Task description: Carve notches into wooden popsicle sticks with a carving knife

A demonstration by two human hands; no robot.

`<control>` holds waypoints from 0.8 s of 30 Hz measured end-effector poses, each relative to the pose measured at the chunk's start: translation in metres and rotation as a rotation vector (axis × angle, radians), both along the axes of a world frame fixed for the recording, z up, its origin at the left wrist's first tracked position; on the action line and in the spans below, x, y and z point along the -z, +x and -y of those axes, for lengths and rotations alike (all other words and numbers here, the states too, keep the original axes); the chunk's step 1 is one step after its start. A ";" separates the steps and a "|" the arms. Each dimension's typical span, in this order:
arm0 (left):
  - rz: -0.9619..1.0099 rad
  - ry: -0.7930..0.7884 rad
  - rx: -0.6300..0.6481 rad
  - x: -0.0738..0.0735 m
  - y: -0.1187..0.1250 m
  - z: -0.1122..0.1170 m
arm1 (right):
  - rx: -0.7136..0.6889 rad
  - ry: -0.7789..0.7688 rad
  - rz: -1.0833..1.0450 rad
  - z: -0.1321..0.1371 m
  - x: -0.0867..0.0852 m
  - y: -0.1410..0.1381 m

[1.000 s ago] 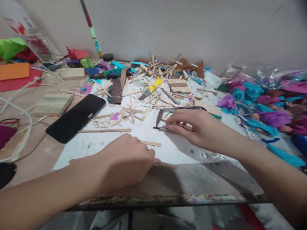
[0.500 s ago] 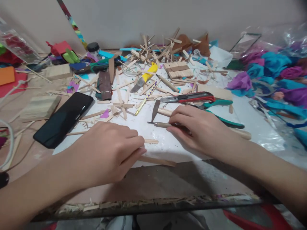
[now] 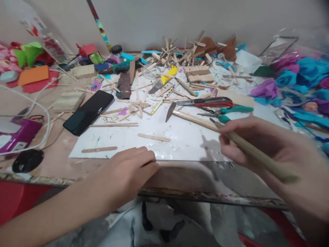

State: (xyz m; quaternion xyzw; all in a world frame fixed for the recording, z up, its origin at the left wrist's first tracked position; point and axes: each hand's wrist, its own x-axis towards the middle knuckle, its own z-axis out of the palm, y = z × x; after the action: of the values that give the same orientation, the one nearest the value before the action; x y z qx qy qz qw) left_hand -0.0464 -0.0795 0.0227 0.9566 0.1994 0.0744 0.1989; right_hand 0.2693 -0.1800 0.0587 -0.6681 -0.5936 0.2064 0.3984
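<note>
My right hand is raised at the right, closed around a wooden-handled carving tool whose dark tip points up and left. My left hand rests low at the table's front edge with its fingers curled together. From under those fingers a pale popsicle stick reaches right along the paper's edge; the fingertips are hidden. Two loose popsicle sticks, one beyond my left hand and another to its left, lie on white paper. A small hammer lies behind the tool tip.
Behind the hammer are a red utility knife and green-handled pliers. A black phone lies left. Stick scraps pile up at the back, blue and purple paper flowers at the right. A white cable loops at far left.
My right hand has lifted the carving tool from beside the hammer and drawn it right and towards me. My left hand has shifted nearer the table edge, uncovering loose sticks. The view has turned left.
</note>
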 end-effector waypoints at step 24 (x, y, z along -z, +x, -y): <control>0.272 0.298 -0.009 0.034 -0.011 0.064 | 0.139 -0.109 0.080 0.058 0.027 -0.066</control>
State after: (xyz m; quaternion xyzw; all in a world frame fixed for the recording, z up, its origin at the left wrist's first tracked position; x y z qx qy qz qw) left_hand -0.0573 -0.1439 -0.0111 0.9558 0.1618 0.2323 0.0799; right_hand 0.2029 -0.2381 0.0313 -0.7361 -0.5492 0.1830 0.3508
